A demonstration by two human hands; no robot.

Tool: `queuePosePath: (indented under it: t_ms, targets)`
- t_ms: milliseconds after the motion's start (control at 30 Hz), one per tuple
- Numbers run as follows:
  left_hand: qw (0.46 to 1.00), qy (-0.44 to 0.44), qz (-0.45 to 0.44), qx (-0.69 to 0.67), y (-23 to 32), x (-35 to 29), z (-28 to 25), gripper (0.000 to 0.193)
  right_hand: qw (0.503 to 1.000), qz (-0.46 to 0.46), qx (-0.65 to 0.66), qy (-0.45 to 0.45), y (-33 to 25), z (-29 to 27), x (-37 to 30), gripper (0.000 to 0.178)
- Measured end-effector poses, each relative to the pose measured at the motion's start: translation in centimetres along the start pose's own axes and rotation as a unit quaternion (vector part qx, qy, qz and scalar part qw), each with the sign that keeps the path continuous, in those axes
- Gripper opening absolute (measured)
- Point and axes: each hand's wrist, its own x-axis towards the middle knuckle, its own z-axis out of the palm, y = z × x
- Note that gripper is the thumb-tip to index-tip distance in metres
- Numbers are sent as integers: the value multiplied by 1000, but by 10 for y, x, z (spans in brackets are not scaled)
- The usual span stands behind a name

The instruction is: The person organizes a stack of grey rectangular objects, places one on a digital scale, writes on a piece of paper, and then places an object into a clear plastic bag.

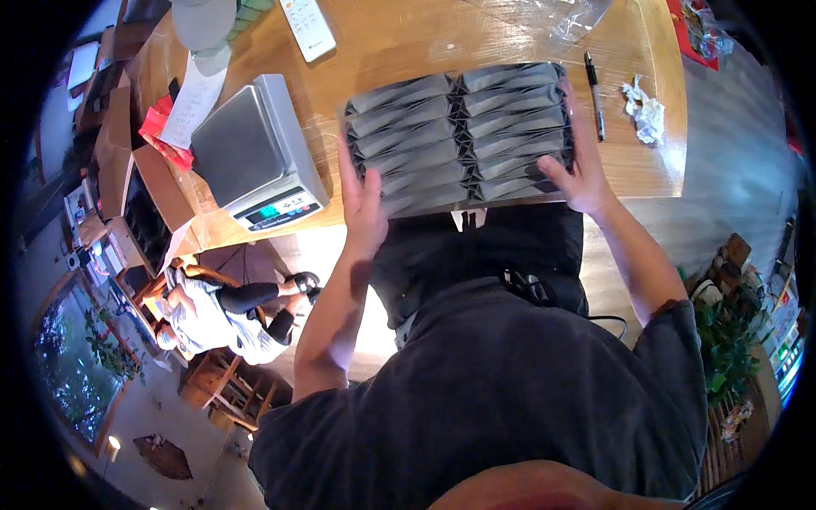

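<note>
Left hand [365,211] and right hand [585,180] clamp grey pleated bundle [416,140] by its sides; uneven squeeze could buckle it.

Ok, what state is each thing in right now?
Grey pleated block, held between both hands
Left hand, against its left side
Right hand, against its right side
Scale, on, display lit
Cardboard box, open
Black pen, lying flat
White wad, crumpled
White remote, face up
</note>
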Motion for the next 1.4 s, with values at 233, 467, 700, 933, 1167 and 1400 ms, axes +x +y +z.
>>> queuePosePath:
  t_ms: [233,467,700,933,1167,1400]
  targets:
    - [986,-17,86,-140,-31,-14,-5,67,993,-20,106,44,10,18,-11,73]
    - [991,-8,103,-83,-31,-4,-10,62,978,61,135,146,-1,20,-22,55]
    - [1000,-2,14,-26,-44,4,-43,67,953,185,223,86,-14,15,-42,36]
    - [997,-24,-28,-72,-24,-34,-42,79,952,163,247,77,-6,7,-68,31]
    - [990,-33,16,-135,0,-45,-51,86,845,165,508,16,-50,15,-88,22]
    - [975,-108,-62,-182,10,-30,-41,81,827,209,518,-59,-34,-14,-74,10]
